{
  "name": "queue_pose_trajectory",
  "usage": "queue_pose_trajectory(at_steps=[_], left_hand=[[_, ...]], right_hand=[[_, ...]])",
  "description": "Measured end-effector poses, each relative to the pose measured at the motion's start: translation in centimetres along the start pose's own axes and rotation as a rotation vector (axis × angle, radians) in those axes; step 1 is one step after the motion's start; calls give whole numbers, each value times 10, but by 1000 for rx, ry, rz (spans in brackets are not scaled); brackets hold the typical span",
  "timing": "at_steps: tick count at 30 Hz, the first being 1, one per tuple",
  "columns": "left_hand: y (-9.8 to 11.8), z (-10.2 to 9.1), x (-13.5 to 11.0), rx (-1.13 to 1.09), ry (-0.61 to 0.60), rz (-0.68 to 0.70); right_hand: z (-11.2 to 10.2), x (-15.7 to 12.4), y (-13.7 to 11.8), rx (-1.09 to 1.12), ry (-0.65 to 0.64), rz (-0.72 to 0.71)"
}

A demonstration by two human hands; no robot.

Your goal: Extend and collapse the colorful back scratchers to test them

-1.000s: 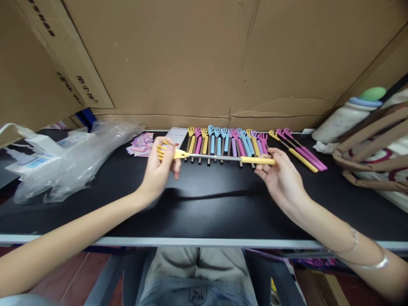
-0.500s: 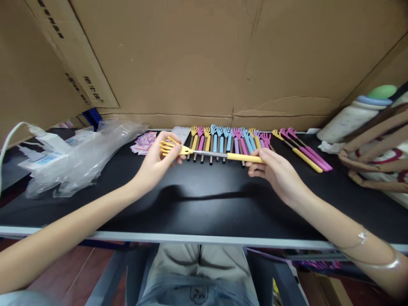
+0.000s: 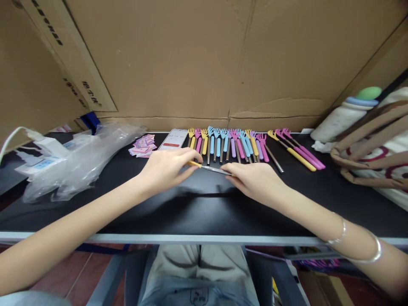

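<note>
Both of my hands are closed on one yellow telescopic back scratcher (image 3: 208, 168) above the black table (image 3: 197, 208). My left hand (image 3: 167, 168) covers its claw end; only a bit of yellow shows past my fingers. My right hand (image 3: 253, 180) wraps the handle end and hides it. A short piece of the metal shaft shows between the two hands, which are close together. Just behind them lies a row of several coloured back scratchers (image 3: 229, 142), yellow, pink, blue and purple.
A phone (image 3: 174, 139) and small pink cards (image 3: 142, 145) lie at the left of the row. Crumpled clear plastic bags (image 3: 79, 159) and white boxes sit far left. A bottle (image 3: 346, 114) and a bag with brown straps (image 3: 372, 148) stand right. Cardboard walls the back.
My hands have come together along the yellow back scratcher, so its shaft is much shorter than before. It has also come down closer to the table.
</note>
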State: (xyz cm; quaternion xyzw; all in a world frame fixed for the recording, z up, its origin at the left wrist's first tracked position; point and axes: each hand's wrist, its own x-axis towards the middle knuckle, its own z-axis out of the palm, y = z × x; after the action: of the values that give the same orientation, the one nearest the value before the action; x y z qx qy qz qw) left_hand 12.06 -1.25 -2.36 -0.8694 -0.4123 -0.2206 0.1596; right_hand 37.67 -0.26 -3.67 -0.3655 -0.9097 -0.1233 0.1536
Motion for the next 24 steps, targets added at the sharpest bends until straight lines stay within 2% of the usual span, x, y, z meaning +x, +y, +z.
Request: queue_pose_trajectory(at_steps=[5, 9, 14, 18, 22, 24], left_hand=[[7, 5, -1, 262, 27, 152], [7, 8, -7, 264, 50, 192], [-3, -5, -11, 224, 60, 157], [-35, -18, -16, 246, 46, 102], [-87, -30, -39, 392, 91, 18], [-110, -36, -56, 527, 120, -5]], right_hand=[[10, 5, -6, -149, -30, -8], [10, 4, -4, -179, 37, -55], [-7, -3, 8, -258, 87, -132], [-20, -18, 46, -339, 116, -108], [-31, -54, 110, -452, 220, -34], [-36, -77, 143, -523, 222, -4]])
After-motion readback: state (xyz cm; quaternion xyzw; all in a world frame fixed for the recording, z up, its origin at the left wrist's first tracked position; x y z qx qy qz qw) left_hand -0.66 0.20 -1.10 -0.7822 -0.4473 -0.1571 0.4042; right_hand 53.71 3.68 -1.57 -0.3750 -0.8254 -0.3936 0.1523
